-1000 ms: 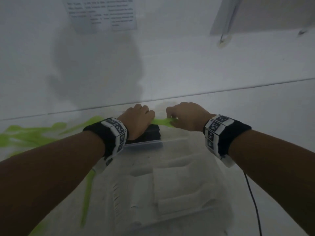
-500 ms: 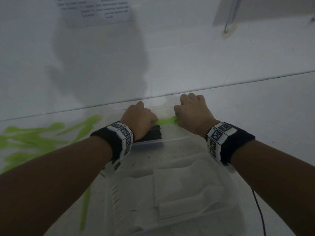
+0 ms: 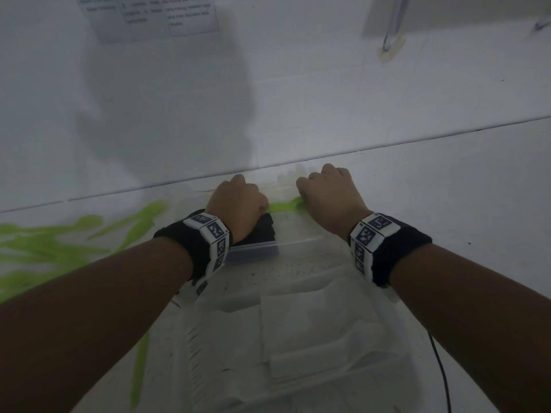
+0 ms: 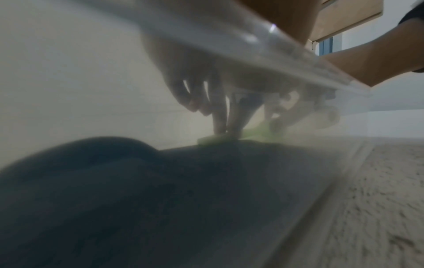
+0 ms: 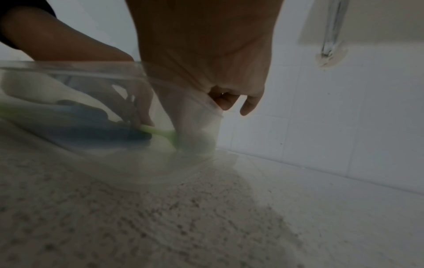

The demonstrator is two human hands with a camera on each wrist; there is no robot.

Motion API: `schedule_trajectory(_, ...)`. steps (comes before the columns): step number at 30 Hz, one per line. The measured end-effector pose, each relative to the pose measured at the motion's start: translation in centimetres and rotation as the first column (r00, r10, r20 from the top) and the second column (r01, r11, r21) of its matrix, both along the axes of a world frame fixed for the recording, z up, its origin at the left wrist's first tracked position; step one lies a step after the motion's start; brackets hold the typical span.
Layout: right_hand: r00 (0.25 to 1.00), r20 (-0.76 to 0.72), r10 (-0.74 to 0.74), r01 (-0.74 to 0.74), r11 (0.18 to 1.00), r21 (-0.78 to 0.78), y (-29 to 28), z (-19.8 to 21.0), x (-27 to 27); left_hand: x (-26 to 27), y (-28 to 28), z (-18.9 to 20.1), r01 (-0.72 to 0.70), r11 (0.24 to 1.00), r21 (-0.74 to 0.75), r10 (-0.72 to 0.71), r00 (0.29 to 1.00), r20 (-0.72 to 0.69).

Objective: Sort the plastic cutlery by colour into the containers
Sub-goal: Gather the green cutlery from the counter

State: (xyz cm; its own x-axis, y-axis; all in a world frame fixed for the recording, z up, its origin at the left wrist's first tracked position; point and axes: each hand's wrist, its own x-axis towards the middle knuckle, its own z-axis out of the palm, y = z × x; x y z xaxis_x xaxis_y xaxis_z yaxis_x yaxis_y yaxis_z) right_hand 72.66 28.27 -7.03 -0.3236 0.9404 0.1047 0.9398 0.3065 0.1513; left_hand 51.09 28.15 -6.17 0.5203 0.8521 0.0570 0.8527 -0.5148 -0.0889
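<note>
A clear container point(image 3: 298, 241) stands at the back of the counter with a stack of black cutlery point(image 3: 264, 231) in its left half. On that stack lies one green cutlery piece point(image 3: 283, 205). My left hand point(image 3: 238, 201) sits curled over the black stack, and two fingertips point(image 4: 218, 127) press down on the piece's left end point(image 4: 213, 140). My right hand point(image 3: 328, 192) reaches into the container from the right, fingers curled round the piece's other end point(image 5: 160, 132). The container wall blurs both wrist views.
A nearer clear container point(image 3: 390, 320) holds white cutlery point(image 3: 313, 338). Several green pieces point(image 3: 44, 242) lie loose on the counter at the left, and one more point(image 3: 140, 368) lies beside the near container. A tiled wall rises just behind. A black cable point(image 3: 441, 368) hangs at the right.
Both hands have shifted slightly farther back inside the rear container. The green piece stays held between them over the black stack.
</note>
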Motion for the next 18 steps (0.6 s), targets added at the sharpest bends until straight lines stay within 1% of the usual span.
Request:
schedule_trajectory(5,0.999,-0.02,0.031,-0.032,0.998,-0.054,-0.5,0.9,0.1,-0.4,-0.4,-0.2,0.028,1.0,-0.013,-0.028,0.999,0.018)
schedule_trajectory(8,0.999,0.028,0.033,-0.03,0.995,-0.093,-0.7,2.0,0.2,-0.7,-0.7,0.1,0.028,0.999,-0.04,-0.022,0.99,0.142)
schedule_trajectory(10,0.999,0.017,0.033,-0.031,0.992,-0.126,-0.7,2.9,0.2,-1.1,-1.0,1.0,0.006,0.999,-0.043,0.004,0.975,0.223)
schedule_trajectory(14,0.987,-0.155,0.042,-0.059,0.993,-0.106,-0.9,5.4,-0.7,-2.5,-1.7,3.8,-0.069,0.996,-0.063,0.084,0.955,0.286)
schedule_trajectory(16,0.961,-0.277,0.015,-0.05,0.992,-0.118,-1.1,6.8,-1.6,-4.1,-2.2,5.4,-0.138,0.987,-0.085,0.159,0.928,0.337)
schedule_trajectory(18,0.914,-0.406,-0.026,-0.054,0.981,-0.185,-1.1,8.2,-3.1,-6.1,-3.1,6.9,-0.215,0.97,-0.117,0.244,0.889,0.388)
